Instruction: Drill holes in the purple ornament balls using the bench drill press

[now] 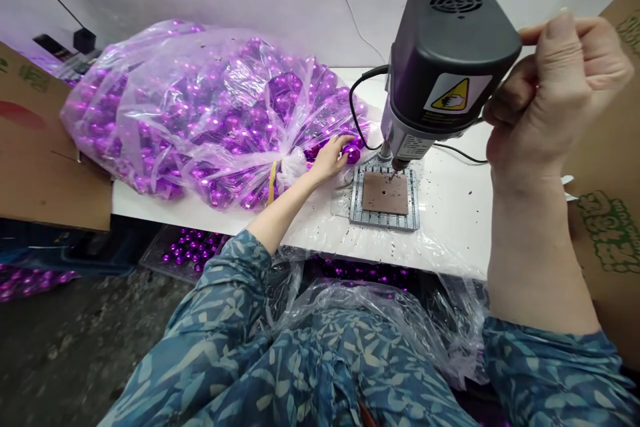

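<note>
My left hand (331,159) is beside the knotted neck of a big clear bag (200,107) full of shiny purple balls. Its fingers are curled around the side of one purple ball (352,153). Raised at the right of the black drill press (450,60), my right hand (560,87) has its fingers closed; whatever they hold is hidden behind the hand and the drill head. Under the drill, a brown board (385,193) with a small hole lies on the grey metal base (354,203), with dark crumbs scattered over it.
Cardboard boxes stand at the left (45,160) and right (610,213). Below the white table's (455,213) front edge are a tray of purple balls (193,250) and clear plastic film (400,313) across my lap. A black cable loops beside the drill.
</note>
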{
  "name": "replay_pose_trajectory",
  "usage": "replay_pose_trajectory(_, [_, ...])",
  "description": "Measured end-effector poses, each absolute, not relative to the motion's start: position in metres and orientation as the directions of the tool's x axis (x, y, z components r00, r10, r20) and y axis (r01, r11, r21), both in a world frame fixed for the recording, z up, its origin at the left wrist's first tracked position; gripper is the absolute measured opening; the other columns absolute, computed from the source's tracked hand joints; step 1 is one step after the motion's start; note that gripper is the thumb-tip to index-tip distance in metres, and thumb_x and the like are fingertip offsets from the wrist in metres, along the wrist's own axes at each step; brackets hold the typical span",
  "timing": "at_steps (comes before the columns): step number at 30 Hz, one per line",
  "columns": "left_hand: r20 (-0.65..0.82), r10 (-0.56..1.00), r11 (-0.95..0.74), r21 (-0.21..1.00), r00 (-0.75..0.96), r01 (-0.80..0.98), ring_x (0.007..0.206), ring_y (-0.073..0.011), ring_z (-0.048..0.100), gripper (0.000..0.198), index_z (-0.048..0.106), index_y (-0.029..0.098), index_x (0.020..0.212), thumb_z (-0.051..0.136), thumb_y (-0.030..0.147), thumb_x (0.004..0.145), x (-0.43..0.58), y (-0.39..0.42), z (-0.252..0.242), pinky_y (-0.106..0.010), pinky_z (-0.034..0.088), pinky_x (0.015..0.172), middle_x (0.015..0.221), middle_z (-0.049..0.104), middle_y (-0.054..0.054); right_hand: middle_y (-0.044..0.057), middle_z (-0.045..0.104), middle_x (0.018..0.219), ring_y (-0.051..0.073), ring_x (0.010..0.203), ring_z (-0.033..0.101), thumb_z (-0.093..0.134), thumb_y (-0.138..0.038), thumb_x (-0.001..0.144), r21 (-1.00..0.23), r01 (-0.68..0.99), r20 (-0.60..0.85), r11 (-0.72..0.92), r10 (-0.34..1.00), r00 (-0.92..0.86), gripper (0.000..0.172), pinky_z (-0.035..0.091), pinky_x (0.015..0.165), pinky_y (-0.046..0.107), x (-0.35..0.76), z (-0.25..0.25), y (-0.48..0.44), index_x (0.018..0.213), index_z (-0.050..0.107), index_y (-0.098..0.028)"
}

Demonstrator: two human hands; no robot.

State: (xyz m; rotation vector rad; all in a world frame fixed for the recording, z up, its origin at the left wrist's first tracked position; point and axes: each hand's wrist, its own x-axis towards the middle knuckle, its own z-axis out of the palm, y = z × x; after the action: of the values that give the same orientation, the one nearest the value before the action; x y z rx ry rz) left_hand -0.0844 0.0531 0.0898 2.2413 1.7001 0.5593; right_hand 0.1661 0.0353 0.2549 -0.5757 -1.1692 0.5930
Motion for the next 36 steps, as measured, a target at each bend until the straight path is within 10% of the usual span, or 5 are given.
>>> replay_pose_trajectory(10, [0.007, 0.981, -0.191, 0.159, 0.193, 0.969, 0.14, -0.0424, 0.06, 0.055, 0.056, 0.022, 0.156, 0.06, 0.019, 0.101, -0.058, 0.06, 0.086, -0.067, 0.033, 0.126, 0.161, 0.052, -0.021, -0.009, 0.03, 0.039, 0.006, 0.031, 0.022, 0.083, -0.055, 0.077, -0.677, -0.18, 0.658, 0.713, 0.697, 0.286, 0.041, 0.004, 0.031, 0.029, 0.164, 0.255, 0.035, 0.07, 0.064, -0.019])
replay_pose_trajectory(14, [0.128, 0.973, -0.223, 0.312, 0.192, 0.924, 0.141, -0.0392, 0.059, 0.052, 0.061, 0.019, 0.148, 0.066, 0.014, 0.097, -0.062, 0.05, 0.082, -0.061, 0.039, 0.125, 0.15, 0.061, -0.021, -0.01, 0.031, 0.04, 0.005, 0.032, 0.022, 0.087, -0.064, 0.068, -0.686, -0.175, 0.655, 0.707, 0.703, 0.276, 0.049, 0.005, 0.031, 0.027, 0.166, 0.255, 0.034, 0.07, 0.065, -0.02])
replay_pose_trajectory(20, [0.023, 0.998, -0.016, 0.993, -0.057, 0.118, 0.11, -0.0221, 0.075, 0.041, 0.056, 0.028, 0.148, 0.054, 0.04, 0.108, -0.079, -0.004, 0.089, -0.04, 0.06, 0.1, 0.131, 0.073, -0.012, -0.009, 0.027, 0.04, 0.004, 0.033, 0.021, 0.079, -0.058, 0.082, -0.684, -0.154, 0.646, 0.713, 0.69, 0.327, 0.044, 0.004, 0.035, 0.028, 0.159, 0.258, 0.032, 0.069, 0.062, -0.019])
replay_pose_trajectory(25, [-0.319, 0.941, 0.337, 0.84, 0.114, -0.426, 0.091, -0.0185, 0.077, 0.043, 0.065, 0.02, 0.135, 0.053, 0.052, 0.108, -0.077, -0.034, 0.1, -0.038, 0.062, 0.096, 0.113, 0.08, -0.013, -0.009, 0.031, 0.041, 0.005, 0.033, 0.025, 0.076, -0.055, 0.085, -0.717, -0.138, 0.619, 0.683, 0.715, 0.323, 0.041, 0.006, 0.038, 0.031, 0.156, 0.261, 0.028, 0.069, 0.061, -0.02])
replay_pose_trajectory(36, [-0.419, 0.885, 0.457, 0.704, 0.203, -0.544, 0.086, -0.0166, 0.075, 0.029, 0.07, 0.014, 0.12, 0.059, 0.034, 0.101, -0.058, -0.039, 0.094, -0.032, 0.062, 0.086, 0.112, 0.082, -0.014, -0.01, 0.027, 0.036, 0.006, 0.029, 0.018, 0.049, -0.017, 0.103, -0.75, -0.171, 0.567, 0.639, 0.754, 0.331, 0.037, 0.001, 0.034, 0.031, 0.153, 0.266, 0.026, 0.067, 0.051, -0.02])
